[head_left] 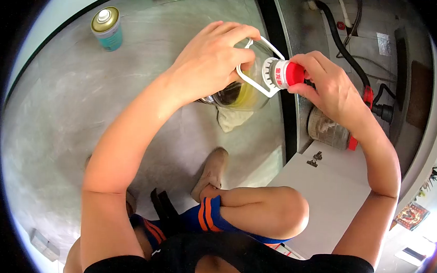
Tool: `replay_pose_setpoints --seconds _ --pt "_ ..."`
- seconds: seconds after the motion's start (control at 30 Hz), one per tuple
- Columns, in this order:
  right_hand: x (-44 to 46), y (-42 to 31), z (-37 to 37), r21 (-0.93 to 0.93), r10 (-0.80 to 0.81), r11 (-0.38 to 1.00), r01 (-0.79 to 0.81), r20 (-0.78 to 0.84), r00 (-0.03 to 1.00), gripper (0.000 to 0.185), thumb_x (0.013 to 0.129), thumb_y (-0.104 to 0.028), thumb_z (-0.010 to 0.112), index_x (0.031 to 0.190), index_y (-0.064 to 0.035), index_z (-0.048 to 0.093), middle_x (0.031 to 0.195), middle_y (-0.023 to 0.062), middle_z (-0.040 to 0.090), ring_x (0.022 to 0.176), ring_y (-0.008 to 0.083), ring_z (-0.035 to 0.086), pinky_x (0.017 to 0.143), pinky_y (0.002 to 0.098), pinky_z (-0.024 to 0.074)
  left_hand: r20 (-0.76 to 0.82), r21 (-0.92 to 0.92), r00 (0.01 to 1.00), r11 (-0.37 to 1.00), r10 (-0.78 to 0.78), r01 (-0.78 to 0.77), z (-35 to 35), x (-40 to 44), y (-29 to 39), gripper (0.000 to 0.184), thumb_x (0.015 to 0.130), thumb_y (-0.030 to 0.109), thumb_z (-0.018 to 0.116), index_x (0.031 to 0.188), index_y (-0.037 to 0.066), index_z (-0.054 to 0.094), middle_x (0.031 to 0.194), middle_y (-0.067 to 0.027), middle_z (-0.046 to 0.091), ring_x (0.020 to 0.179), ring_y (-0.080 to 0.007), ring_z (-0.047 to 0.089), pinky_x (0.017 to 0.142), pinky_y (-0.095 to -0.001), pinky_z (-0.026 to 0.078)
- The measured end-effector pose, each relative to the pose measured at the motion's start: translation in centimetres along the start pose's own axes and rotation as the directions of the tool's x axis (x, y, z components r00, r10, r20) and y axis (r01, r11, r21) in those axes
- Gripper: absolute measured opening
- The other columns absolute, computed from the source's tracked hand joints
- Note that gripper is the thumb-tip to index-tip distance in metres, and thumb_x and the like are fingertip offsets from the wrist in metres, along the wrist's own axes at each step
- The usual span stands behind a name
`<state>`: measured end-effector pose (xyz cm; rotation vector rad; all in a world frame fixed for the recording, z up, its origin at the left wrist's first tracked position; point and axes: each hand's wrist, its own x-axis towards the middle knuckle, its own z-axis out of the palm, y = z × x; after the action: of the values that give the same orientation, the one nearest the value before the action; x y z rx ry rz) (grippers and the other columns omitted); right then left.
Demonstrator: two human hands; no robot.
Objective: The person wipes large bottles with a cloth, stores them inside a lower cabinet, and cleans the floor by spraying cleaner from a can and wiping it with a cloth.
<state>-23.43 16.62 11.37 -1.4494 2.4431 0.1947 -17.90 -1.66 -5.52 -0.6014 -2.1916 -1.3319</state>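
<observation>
From my end I see the bottle (259,97) in front of me, over the floor (73,115) and close to the cabinet (303,28), its neck pointing to the right. I cannot tell whether its base rests on the floor, because my left hand (213,58) covers much of the body.

My left grip is curled over the white handle (256,84), fingers bent at its near side with little gap left; I take this to be for steadying the bottle, since the handle gives a firmer hold than the smooth wall. My right grip is closed in a pinch on the red cap (295,74), thumb on one side and fingers on the other, probably because the rim gives the best purchase there. With one hand on each part, I judge that any turning force can be resisted.

Just beside the bottle, a pale cloth (233,118) lies on the floor. A can (107,29) stands upright well apart, perhaps to leave elbow room. Inside the cabinet are a black hose (346,52) and a clear jar (326,126).
</observation>
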Motion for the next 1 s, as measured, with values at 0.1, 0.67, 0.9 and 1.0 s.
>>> replay_pose_setpoints --seconds 0.1,0.67,0.9,1.0 --pt "-0.4 -1.0 0.9 -0.12 0.146 0.982 -0.146 -0.009 0.989 0.033 0.08 -0.023 0.068 0.098 -0.0003 0.053 0.085 0.0162 0.058 0.078 0.0319 0.061 0.065 0.0385 0.0501 0.032 -0.012 0.999 1.0 -0.017 0.018 -0.1 0.3 0.1 0.018 0.061 0.0 0.071 0.068 0.005 0.055 0.117 -0.0046 0.054 0.109 -0.0279 0.051 0.09 -0.0391 0.043" --pt "-10.0 4.5 23.9 0.549 0.602 0.715 -0.434 -0.167 0.781 0.044 0.083 0.0 0.055 0.126 -0.0059 0.051 0.099 0.0128 0.064 0.089 0.0256 0.061 0.081 0.0341 0.0482 0.212 0.008 0.914 0.935 0.345 -0.354 -0.3 3.1 2.6 0.022 0.059 0.013 0.072 0.06 0.007 0.051 0.063 -0.0051 0.049 0.068 -0.0241 0.053 0.073 -0.0363 0.046" --pt "-8.1 3.5 34.6 0.437 0.574 0.68 -0.588 0.181 0.798 0.058 0.075 -0.009 0.065 0.13 -0.0114 0.046 0.12 0.0126 0.057 0.116 0.0281 0.049 0.098 0.0397 0.038 0.362 0.096 0.918 0.974 0.16 -0.207 0.1 7.0 5.9 0.033 0.059 0.017 0.079 0.059 0.005 0.048 0.057 -0.0051 0.05 0.057 -0.0244 0.049 0.062 -0.0338 0.039" --pt "-8.5 3.8 34.8 0.441 0.602 0.659 -0.609 0.177 0.779 0.055 0.073 -0.013 0.069 0.125 -0.0098 0.051 0.115 0.0121 0.058 0.112 0.0285 0.051 0.097 0.0383 0.0373 0.2 0.187 0.98 0.982 0.001 -0.039 0.7 7.7 6.4 0.03 0.058 0.01 0.082 0.059 0.002 0.053 0.056 -0.0049 0.051 0.052 -0.0175 0.046 0.053 -0.0277 0.038"
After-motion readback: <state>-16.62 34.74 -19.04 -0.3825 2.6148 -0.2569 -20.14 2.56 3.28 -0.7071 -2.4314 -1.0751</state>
